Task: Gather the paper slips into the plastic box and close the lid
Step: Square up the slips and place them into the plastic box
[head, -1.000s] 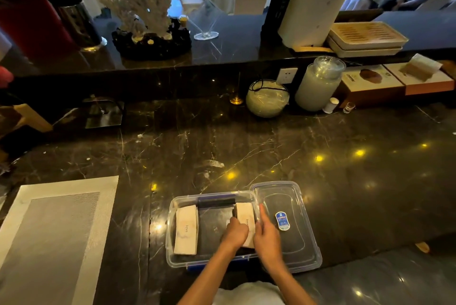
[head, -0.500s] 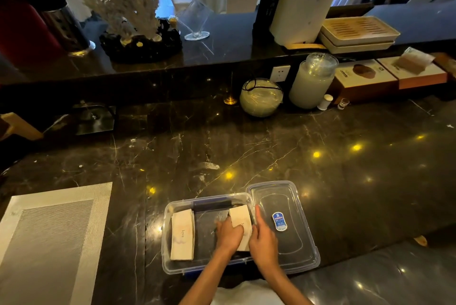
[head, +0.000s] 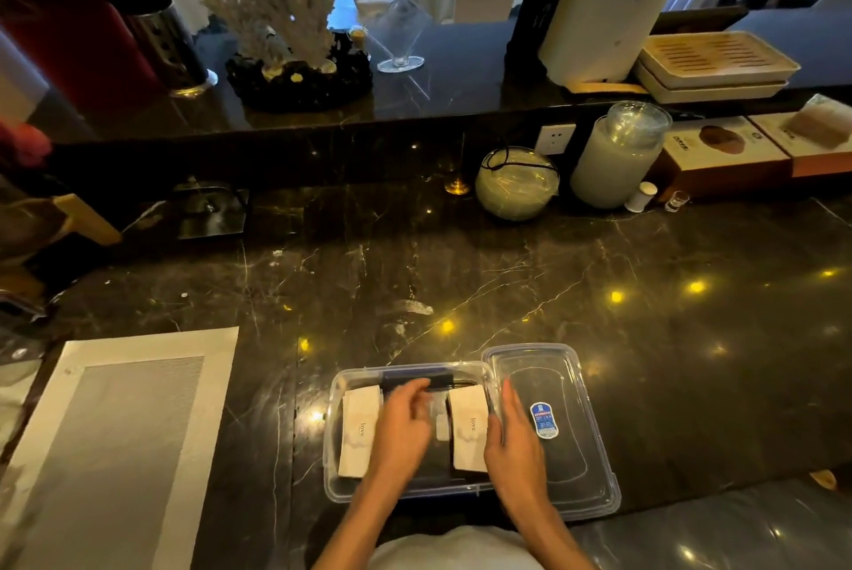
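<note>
A clear plastic box point(head: 333, 389) sits open near the front edge of the dark marble counter. Two stacks of white paper slips printed "love" lie inside: one at the left point(head: 358, 435), one at the right point(head: 469, 431). My left hand point(head: 403, 424) hovers inside the box between the stacks, fingers spread and blurred, holding nothing. My right hand point(head: 511, 445) rests flat along the box's right rim beside the right stack, fingers extended. The clear lid point(head: 571, 454) with a blue label lies flat on the counter, right of the box and touching it.
A grey woven placemat point(head: 115, 445) lies at the front left. At the back of the counter stand a glass bowl point(head: 516, 189), a frosted jar point(head: 615, 159) and cardboard boxes point(head: 724, 154). A raised ledge behind carries a coral ornament point(head: 286, 6) and trays.
My left hand has let go of the right stack and moved left to the middle of the box, opening its fingers. My right hand stays at the box's right rim.
</note>
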Available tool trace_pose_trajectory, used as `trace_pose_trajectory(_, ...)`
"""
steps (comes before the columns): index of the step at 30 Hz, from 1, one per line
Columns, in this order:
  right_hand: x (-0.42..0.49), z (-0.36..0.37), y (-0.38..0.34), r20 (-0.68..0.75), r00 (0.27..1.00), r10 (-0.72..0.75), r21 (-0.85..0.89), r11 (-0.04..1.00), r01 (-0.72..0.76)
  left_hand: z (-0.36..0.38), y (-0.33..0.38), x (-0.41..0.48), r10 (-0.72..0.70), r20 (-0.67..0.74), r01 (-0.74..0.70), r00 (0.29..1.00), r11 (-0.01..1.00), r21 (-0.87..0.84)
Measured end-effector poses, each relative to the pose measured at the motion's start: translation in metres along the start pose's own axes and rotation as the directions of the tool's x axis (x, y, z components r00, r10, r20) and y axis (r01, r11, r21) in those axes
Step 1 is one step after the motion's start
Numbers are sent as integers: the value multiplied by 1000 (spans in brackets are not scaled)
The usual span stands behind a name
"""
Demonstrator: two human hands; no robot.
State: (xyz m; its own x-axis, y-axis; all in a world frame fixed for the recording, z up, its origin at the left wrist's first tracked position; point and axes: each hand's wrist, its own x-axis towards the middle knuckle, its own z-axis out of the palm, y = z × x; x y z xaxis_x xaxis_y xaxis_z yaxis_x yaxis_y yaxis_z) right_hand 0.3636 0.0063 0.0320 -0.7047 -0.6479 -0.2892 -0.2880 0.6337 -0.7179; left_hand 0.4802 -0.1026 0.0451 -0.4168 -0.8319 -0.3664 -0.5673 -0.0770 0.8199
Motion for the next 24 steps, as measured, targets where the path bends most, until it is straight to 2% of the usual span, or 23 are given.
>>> trace_pose_trajectory(2, -2, 5, -11, -25, 998, -65, 79, 995, 67, -27, -11, -3, 70, -263, -49, 962, 995, 86)
trace_pose_trajectory(4, -1, 19, -26, 91, 995, -33, 194, 981, 15, -50, -27, 0, 11, -350, 36, 937, 991, 128)
trace_pose_trajectory(7, 5, 51, -48, 396, 915, 71, 213, 963, -167, -72, -46, 5, -165, -216, 190, 962, 976, 102)
trace_pose_trajectory(9, 10, 72, -58, 492, 857, 149, 169, 950, -262, -77, -52, 3, -158, -151, 172, 976, 981, 85)
trace_pose_trajectory(15, 17, 108, -69, 576, 773, 265, 157, 893, -423, -84, -54, 0, -43, -144, 54, 989, 996, 76)
trace_pose_trajectory(19, 14, 113, -76, 647, 722, 245, 163, 880, -445, -86, -51, -2, -24, -149, 33, 989, 998, 58)
trace_pose_trajectory(24, 28, 114, -75, 656, 706, 267, 145, 873, -465, -83, -59, 1, -51, -161, 67, 986, 993, 93)
